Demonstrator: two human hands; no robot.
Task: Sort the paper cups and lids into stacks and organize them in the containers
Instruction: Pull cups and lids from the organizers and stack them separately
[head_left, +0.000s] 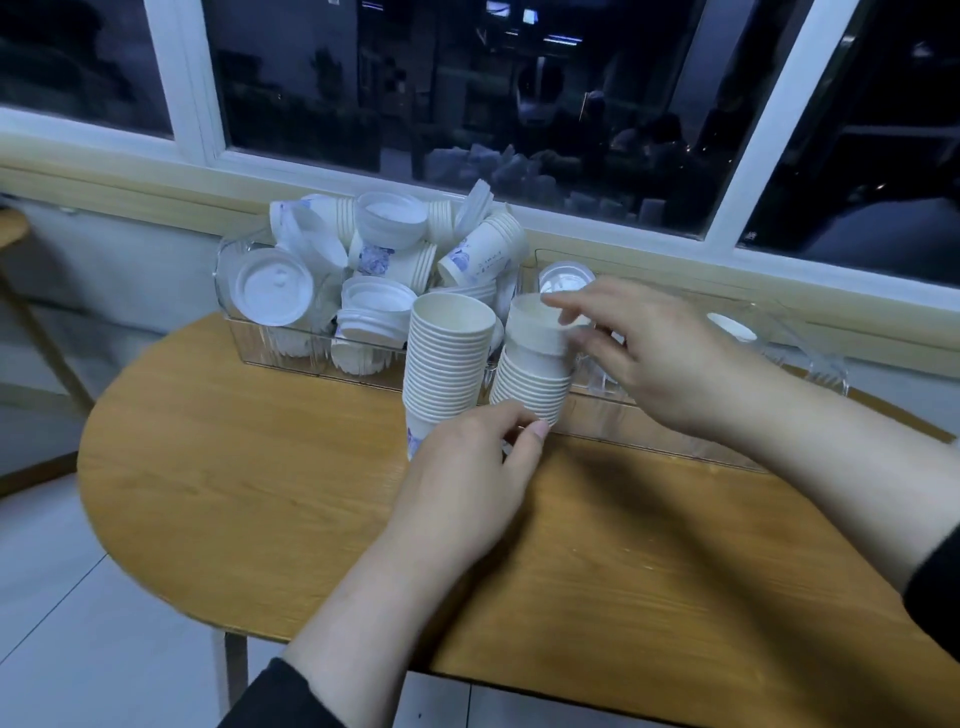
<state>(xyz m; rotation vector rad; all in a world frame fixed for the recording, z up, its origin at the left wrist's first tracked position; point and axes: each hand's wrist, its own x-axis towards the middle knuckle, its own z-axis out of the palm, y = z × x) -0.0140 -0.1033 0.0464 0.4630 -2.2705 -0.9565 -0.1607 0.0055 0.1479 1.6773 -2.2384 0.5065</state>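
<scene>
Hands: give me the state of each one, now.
Left hand: grips the base of the cup stacks.
Right hand: fingers curled on the top cup of the right stack, holding it.

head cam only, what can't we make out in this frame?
- Base of the shorter white paper cup stack: hidden by the left hand.
- Contents of the right clear plastic container: mostly blocked by the right hand.
- Blue print on cups in the left clear container: too small.
</scene>
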